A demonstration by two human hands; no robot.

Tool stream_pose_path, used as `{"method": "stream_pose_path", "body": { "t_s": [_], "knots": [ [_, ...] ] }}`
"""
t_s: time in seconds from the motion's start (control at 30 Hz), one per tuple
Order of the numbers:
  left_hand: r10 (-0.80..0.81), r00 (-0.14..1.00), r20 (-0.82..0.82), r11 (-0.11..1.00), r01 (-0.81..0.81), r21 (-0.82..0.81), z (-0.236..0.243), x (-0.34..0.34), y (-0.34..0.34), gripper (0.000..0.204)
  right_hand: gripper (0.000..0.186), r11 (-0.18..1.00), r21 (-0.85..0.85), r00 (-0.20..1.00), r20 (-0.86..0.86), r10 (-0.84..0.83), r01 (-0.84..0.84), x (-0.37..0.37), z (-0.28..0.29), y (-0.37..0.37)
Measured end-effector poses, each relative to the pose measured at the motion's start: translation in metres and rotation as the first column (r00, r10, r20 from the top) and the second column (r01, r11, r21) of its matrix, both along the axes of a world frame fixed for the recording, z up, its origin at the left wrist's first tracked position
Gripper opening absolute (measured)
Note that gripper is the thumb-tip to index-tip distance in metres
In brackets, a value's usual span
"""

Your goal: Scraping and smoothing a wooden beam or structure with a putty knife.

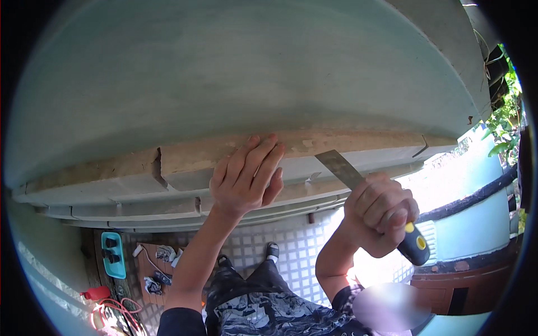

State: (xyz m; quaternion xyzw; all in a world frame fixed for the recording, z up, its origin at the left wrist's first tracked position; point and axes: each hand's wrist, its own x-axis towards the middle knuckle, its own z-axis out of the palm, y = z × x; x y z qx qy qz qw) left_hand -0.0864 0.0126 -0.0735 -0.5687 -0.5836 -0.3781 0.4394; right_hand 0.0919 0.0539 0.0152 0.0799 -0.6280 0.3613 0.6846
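My left hand [244,176] lies palm down with fingers stretched out on the worn, pale ledge [193,158], its fingertips close to where the ledge meets the blue-green wall [224,67]. In my right hand [382,210] is a putty knife [339,167], gripped by its black and yellow handle. Its flat metal blade points up and left, the end at the ledge's front edge, to the right of my left hand. Whether the blade touches the ledge I cannot tell. Bare, chipped patches show along the ledge's top, and dark notches cut its front edge.
Further shelf-like ledges [140,210] run below. On the floor at lower left are a turquoise tray [116,271] with dark cups, a brown board [147,257] with crumpled material, a red container [96,293] and a pink cord [128,309]. Green leaves [507,115] hang at far right.
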Motion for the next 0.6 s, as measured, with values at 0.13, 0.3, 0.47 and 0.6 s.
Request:
{"method": "stream_pose_path", "body": {
  "t_s": [0.13, 0.3, 0.47, 0.6],
  "knots": [
    [-0.009, 1.0, 0.014, 1.0, 0.009, 0.011, 0.002, -0.001, 0.004, 0.03, 0.043, 0.989, 0.089, 0.988, -0.09, 0.125, -0.117, 0.018, 0.003, -0.003],
    [-0.024, 1.0, 0.018, 0.999, 0.023, 0.035, 0.004, 0.0, 0.003, 0.025, 0.04, 0.998, 0.016, 0.994, -0.094, 0.054, -0.053, -0.007, -0.002, 0.003],
    [-0.032, 0.999, 0.027, 0.999, 0.031, 0.041, 0.005, 0.006, 0.005, 0.026, 0.041, 0.998, -0.048, 0.998, -0.056, -0.041, 0.039, -0.013, -0.003, 0.006],
    [0.007, 0.999, 0.035, 1.0, -0.007, 0.008, 0.003, 0.003, 0.003, 0.029, 0.04, 0.997, -0.012, 0.996, -0.014, -0.083, 0.082, -0.017, -0.008, 0.007]
  ]
}}
